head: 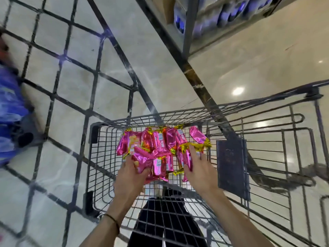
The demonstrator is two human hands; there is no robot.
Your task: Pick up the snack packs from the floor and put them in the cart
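Several pink and gold foil snack packs (156, 148) are bunched together over the wire basket of a grey shopping cart (92, 157). My left hand (130, 177) grips the left side of the bunch, its thumb curled over a pink pack. My right hand (199, 168) presses against the right side with straight fingers laid on the packs. Both forearms reach in from below, over the cart's near edge.
A dark flap (231, 164) stands in the cart to the right of the packs. A large black wire grid (71, 72) spans the left. Blue packages (10, 107) sit at far left. A shelf post (188, 32) and shelved goods (222, 13) stand behind. The floor is glossy marble.
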